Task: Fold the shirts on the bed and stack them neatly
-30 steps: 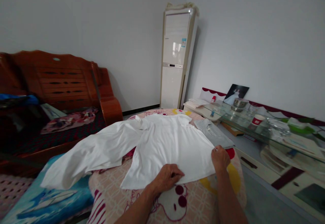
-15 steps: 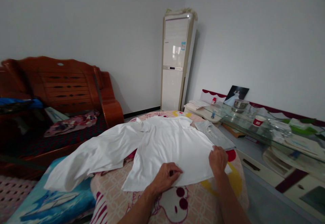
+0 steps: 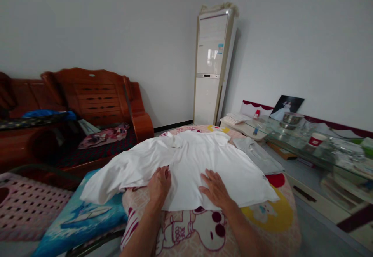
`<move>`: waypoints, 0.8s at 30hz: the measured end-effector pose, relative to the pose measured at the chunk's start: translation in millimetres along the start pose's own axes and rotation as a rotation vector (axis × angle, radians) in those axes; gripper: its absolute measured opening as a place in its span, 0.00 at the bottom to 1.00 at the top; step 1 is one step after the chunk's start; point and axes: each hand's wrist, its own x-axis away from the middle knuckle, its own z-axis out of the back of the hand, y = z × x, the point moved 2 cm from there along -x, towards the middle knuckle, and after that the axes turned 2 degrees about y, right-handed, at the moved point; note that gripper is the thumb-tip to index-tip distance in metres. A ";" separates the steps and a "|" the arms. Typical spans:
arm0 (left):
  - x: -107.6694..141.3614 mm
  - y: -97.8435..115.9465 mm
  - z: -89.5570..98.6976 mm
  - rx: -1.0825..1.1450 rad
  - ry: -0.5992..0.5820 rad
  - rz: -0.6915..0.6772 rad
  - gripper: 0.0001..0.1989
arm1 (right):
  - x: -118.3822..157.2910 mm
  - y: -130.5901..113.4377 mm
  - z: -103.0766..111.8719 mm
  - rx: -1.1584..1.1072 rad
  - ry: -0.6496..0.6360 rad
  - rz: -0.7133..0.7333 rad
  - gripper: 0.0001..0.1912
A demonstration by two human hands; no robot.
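Observation:
A white shirt (image 3: 198, 156) lies spread on a round table covered with a pink patterned cloth (image 3: 180, 245). At its left side edge my left hand (image 3: 159, 182) is closed, fingers curled on the fabric. My right hand (image 3: 215, 189) rests flat on the lower middle of the shirt, fingers spread. More white fabric (image 3: 122, 171) stretches out to the left and hangs past the table edge; whether it is a separate garment I cannot tell. Beyond the shirt's right side lies a folded grey garment (image 3: 258, 154).
A blue cushion (image 3: 84, 218) and a pink woven chair (image 3: 35, 206) stand at the left, before a wooden sofa (image 3: 99, 94). On the right, a glass-topped cabinet (image 3: 279, 136) holds a paper cup (image 3: 316, 140) and metal bowls (image 3: 291, 119). A tall air conditioner (image 3: 208, 94) stands in the corner.
My left hand has moved from the bottom hem to the shirt's left side. My right hand has left the right edge and come inward onto the fabric, opening flat. The view has turned left.

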 end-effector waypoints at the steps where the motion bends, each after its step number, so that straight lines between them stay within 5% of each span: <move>1: 2.8 -2.7 0.5 -0.028 -0.009 0.023 0.13 | 0.4 -0.7 1.3 0.002 -0.008 0.001 0.32; 8: 9.6 -6.0 -6.0 -0.119 -0.159 0.046 0.15 | 4.0 -16.6 3.7 -0.028 -0.051 0.063 0.34; 16: -12.6 -25.8 22.2 -0.122 -0.153 0.103 0.14 | 4.9 -21.8 7.1 -0.064 -0.142 0.091 0.40; 24: -16.2 -25.2 9.3 -0.149 -0.371 -0.059 0.12 | 8.5 -43.5 -0.1 -0.384 0.039 0.233 0.31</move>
